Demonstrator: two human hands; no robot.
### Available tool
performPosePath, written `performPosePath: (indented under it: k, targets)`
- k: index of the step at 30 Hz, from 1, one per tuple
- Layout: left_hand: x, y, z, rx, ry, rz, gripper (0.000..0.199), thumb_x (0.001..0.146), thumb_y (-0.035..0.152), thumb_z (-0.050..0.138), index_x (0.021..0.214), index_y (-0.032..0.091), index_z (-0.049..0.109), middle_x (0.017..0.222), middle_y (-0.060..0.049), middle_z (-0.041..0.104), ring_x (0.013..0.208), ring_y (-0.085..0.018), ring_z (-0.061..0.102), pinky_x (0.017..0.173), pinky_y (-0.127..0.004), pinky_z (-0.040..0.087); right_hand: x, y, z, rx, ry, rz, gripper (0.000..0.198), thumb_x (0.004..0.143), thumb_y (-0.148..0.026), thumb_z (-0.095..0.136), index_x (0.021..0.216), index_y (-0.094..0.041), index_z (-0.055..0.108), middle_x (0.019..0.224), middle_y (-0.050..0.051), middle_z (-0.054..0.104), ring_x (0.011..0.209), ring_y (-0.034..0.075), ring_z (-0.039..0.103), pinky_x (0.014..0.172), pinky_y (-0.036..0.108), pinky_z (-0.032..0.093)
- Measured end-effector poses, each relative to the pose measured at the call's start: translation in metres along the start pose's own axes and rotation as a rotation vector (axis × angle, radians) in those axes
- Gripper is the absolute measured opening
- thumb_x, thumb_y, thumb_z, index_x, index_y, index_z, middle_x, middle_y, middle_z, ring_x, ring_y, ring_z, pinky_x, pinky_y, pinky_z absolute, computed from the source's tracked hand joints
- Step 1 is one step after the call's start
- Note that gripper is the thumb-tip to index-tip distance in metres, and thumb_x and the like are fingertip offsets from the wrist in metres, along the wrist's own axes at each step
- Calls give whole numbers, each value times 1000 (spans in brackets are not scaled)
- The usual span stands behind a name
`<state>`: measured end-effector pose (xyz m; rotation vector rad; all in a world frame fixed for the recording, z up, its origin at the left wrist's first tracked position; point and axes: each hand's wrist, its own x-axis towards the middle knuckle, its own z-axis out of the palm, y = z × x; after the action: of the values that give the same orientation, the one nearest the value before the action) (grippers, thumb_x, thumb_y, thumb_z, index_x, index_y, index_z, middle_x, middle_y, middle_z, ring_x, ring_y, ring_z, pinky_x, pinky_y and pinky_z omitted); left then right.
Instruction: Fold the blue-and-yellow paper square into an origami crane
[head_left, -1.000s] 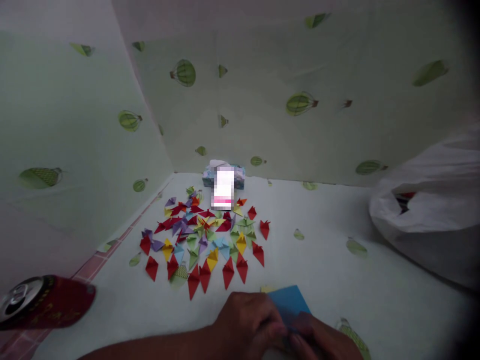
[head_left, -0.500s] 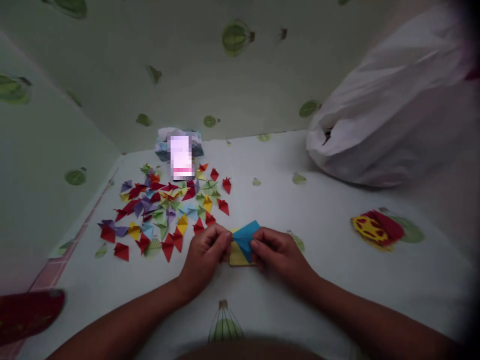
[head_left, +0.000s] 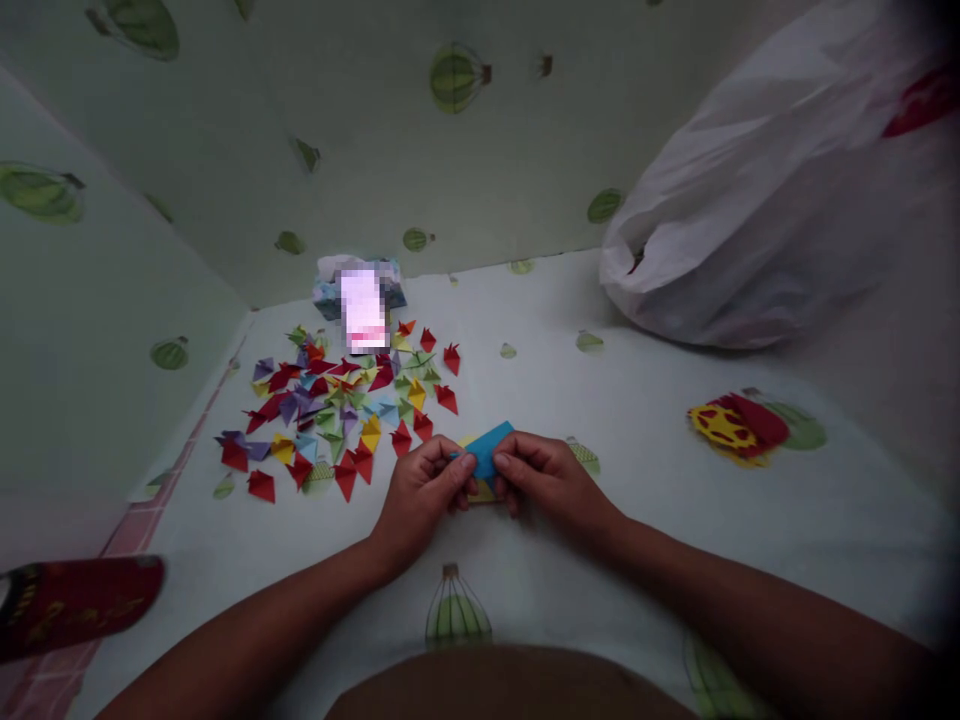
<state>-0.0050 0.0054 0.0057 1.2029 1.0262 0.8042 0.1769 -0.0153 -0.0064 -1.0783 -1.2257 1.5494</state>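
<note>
Between my two hands is a piece of folded blue origami paper. My left hand pinches its left end between thumb and fingers. On the other side, my right hand grips the right part with its thumb pressed on top. Beneath the blue paper lies a flat yellow piece, mostly covered by the fingers. To the left of my hands, many folded paper cranes in red, purple, green, yellow and blue are spread over the surface.
Behind the cranes a lit phone, blurred out, leans on a tissue box. A big white plastic bag stands at the back right. Red and yellow cut-outs lie at right; a dark red object is at lower left.
My hands have come closer together on the blue paper, and less of it shows between them. The whole view has shifted slightly.
</note>
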Motion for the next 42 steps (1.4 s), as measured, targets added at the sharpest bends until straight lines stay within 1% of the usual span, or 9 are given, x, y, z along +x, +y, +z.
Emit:
performPosePath:
  k: [5, 11, 16, 19, 27, 31, 34, 38, 42]
  targets:
    - [1, -1, 0, -40, 17, 41, 29, 82, 41, 71, 81, 15, 59, 66, 1, 65, 51, -8, 55, 52, -21, 44, 0, -2, -1, 36, 30, 12, 31, 89, -44, 63, 74, -18, 55, 64, -3, 61, 47, 8, 55, 48, 22, 45]
    - [0, -1, 0, 80, -13, 57, 27, 80, 37, 72, 74, 15, 58, 60, 3, 59, 52, -8, 52, 52, -20, 42, 1, -2, 0, 37, 27, -32, 28, 83, -44, 71, 83, -19, 59, 65, -4, 57, 53, 10, 56, 51, 24, 49]
    - [1, -2, -2, 74, 23, 135, 23, 83, 35, 69, 93, 15, 64, 67, 1, 63, 58, -11, 60, 56, -22, 49, 0, -1, 1, 82, 51, 15, 28, 84, -42, 70, 75, -19, 57, 65, -4, 57, 53, 10, 57, 50, 24, 49]
    - [3, -3, -5, 182, 54, 205, 19, 88, 32, 63, 97, 15, 67, 65, 1, 64, 58, -12, 61, 58, -23, 51, 0, 0, 1, 69, 65, 25, 26, 85, -40, 68, 74, -19, 56, 64, -4, 56, 51, 9, 55, 49, 23, 48]
    - [4, -4, -10, 509, 55, 353, 15, 91, 28, 61, 86, 16, 69, 68, -2, 68, 59, -11, 60, 59, -22, 48, 2, 2, -1, -36, 54, 17, 24, 87, -38, 64, 75, -19, 56, 61, -4, 52, 50, 8, 50, 48, 23, 44]
    - [3, -2, -9, 491, 33, 284, 15, 90, 27, 60, 81, 15, 65, 63, 0, 62, 56, -10, 55, 54, -21, 43, 2, 1, -1, -92, 24, -14, 22, 87, -37, 64, 77, -18, 59, 63, -4, 53, 52, 9, 50, 49, 23, 42]
    - [3, 0, -6, 280, -29, 117, 18, 89, 31, 61, 78, 16, 61, 58, 3, 56, 51, -8, 50, 50, -20, 40, 2, 1, -1, -126, -9, -11, 21, 86, -34, 64, 74, -18, 58, 60, -4, 53, 50, 8, 50, 48, 22, 41]
    - [5, 0, -5, -21, -85, -35, 25, 87, 38, 65, 84, 14, 62, 65, 2, 62, 53, -9, 56, 52, -21, 46, 2, 0, -2, -27, 16, 12, 25, 85, -37, 67, 72, -18, 57, 62, -4, 52, 49, 8, 51, 46, 22, 45]
    - [9, -4, -7, -118, -88, -78, 23, 84, 36, 70, 85, 13, 65, 69, 0, 65, 56, -8, 58, 54, -20, 47, 3, 0, -3, 102, 55, 26, 27, 84, -38, 69, 74, -18, 56, 65, -4, 55, 50, 8, 54, 47, 23, 48]
